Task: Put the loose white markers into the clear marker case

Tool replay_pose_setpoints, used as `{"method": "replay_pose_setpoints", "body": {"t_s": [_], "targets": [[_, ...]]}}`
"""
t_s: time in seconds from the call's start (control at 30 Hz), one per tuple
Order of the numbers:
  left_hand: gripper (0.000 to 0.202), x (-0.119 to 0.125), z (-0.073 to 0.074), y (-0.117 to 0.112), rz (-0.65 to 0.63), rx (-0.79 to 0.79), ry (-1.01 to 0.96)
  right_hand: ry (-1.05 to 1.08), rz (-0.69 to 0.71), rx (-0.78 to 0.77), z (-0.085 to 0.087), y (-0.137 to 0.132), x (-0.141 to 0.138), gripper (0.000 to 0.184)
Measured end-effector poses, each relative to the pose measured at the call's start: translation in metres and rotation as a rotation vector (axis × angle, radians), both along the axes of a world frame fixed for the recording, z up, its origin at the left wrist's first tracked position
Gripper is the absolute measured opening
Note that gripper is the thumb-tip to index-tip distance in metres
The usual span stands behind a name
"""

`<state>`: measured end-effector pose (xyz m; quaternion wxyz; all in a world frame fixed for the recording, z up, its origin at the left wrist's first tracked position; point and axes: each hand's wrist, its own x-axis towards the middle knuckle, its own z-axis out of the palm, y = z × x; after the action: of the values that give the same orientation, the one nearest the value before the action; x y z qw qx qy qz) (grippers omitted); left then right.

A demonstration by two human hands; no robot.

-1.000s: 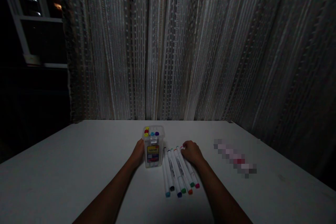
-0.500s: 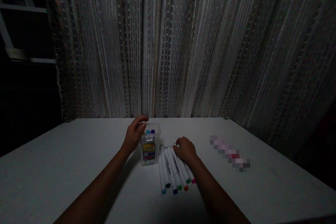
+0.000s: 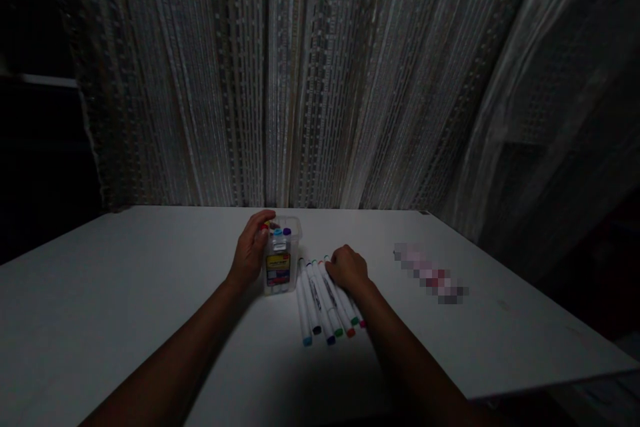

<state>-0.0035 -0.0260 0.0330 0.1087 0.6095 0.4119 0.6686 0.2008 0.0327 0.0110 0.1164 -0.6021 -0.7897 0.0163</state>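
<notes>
A clear plastic container (image 3: 294, 267) with a yellow and blue label stands upright on the white table. Several markers are inside it, and light blue and purple caps show near its rim. My left hand (image 3: 249, 247) is wrapped round the container's left side, its fingertips at the rim by a red cap. To the container's right, several white markers (image 3: 320, 303) lie side by side, their coloured ends towards me. Over their far ends my right hand (image 3: 349, 267) is closed, fingers curled at a marker; its fingertips are partly hidden.
On the right side of the table (image 3: 160, 320) lies a blurred pink and red item (image 3: 430, 273). A patterned grey curtain (image 3: 310, 80) hangs along the table's far edge. The surroundings at left and right are dark.
The view has tilted down slightly, so everything sits higher in the picture. Red and yellow colour now shows beside my left fingertips. My right hand stays at the markers' far ends.
</notes>
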Motion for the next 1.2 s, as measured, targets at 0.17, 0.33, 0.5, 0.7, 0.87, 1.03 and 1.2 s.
{"method": "replay_pose_setpoints", "body": {"t_s": [0.17,0.33,0.5,0.7,0.87,1.03,1.2], "targets": [[0.052,-0.003,-0.003,0.003,0.01,0.011,0.031,0.022,-0.002,0.059,-0.001,0.002,0.0,0.028],[0.048,-0.004,-0.003,0.002,0.007,0.035,0.062,0.082,0.113,0.106,0.002,-0.002,-0.007,0.023],[0.049,-0.004,0.001,-0.002,0.021,0.039,0.084,0.003,0.199,0.056,0.003,-0.012,-0.016,0.023],[0.049,-0.004,0.001,-0.002,0.026,0.044,0.103,-0.056,0.154,0.052,0.0,-0.014,-0.018,0.024],[0.048,-0.005,0.0,0.0,0.026,0.044,0.103,-0.064,0.12,0.036,0.004,-0.015,-0.019,0.026],[0.046,-0.005,0.001,-0.001,0.028,0.047,0.108,-0.073,0.089,0.022,0.003,-0.015,-0.023,0.026],[0.044,-0.005,0.0,0.0,0.021,0.052,0.113,0.022,0.008,0.027,0.001,-0.007,-0.024,0.026]]}}
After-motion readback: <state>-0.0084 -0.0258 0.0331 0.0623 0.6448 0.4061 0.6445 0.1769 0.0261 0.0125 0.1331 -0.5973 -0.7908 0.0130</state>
